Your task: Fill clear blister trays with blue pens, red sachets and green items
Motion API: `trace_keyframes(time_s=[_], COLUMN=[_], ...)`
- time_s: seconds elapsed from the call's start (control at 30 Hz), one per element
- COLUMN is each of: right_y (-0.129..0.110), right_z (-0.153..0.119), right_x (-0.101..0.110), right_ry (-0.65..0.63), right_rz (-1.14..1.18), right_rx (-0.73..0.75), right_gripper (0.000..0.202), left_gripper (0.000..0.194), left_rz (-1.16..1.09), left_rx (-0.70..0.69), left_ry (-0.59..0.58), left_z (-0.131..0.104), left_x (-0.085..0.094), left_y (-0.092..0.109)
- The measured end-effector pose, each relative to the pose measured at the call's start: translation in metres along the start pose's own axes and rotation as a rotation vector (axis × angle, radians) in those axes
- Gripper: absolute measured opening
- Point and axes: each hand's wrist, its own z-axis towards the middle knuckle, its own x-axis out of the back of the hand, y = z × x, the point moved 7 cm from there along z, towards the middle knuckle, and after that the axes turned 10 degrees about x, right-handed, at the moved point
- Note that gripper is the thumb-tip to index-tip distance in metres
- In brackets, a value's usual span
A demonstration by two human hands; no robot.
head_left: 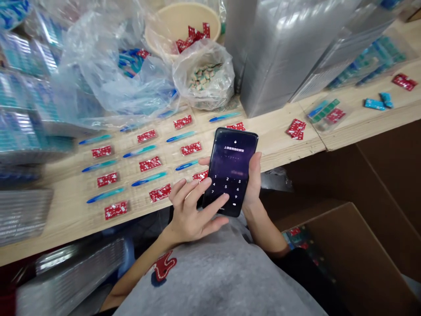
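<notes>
A smartphone [231, 171] with a lit number pad on its dark purple screen is tilted up in front of my body. My right hand [252, 186] wraps round it from the right side, with fingertips showing past its left edge. My left hand [192, 208] has its fingers spread, and its index fingertip is over the lower middle keys. Behind the hands, blue-green pens [149, 179] and small red packets [150, 163] lie in rows in clear plastic trays on the wooden table [69, 219].
A plastic bag of small wooden-looking pieces [204, 79] and a cream bowl [182, 13] with red packets stand behind. Tall stacks of clear plastic trays [272, 57] rise at the back right. An open cardboard box [358, 254] is below the table at right.
</notes>
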Motion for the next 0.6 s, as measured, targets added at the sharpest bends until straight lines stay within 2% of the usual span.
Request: trace_keyframes(time_s=[0.2, 0.4, 0.6], right_y=[0.004, -0.002, 0.006], right_z=[-0.002, -0.002, -0.005], right_x=[0.01, 0.016, 0.009], right_ry=[0.06, 0.131, 0.032], right_rz=[-0.019, -0.077, -0.035], right_rx=[-0.03, 0.004, -0.013], right_gripper=[0.082, 0.08, 0.078], left_gripper=[0.038, 0.038, 0.05], left_rz=[0.028, 0.0, -0.067], left_rx=[-0.076, -0.056, 0.01], left_ry=[-0.017, -0.001, -0.079], left_z=[0.002, -0.01, 0.007], left_x=[-0.008, -0.003, -0.01], left_y=[0.009, 0.0, 0.001])
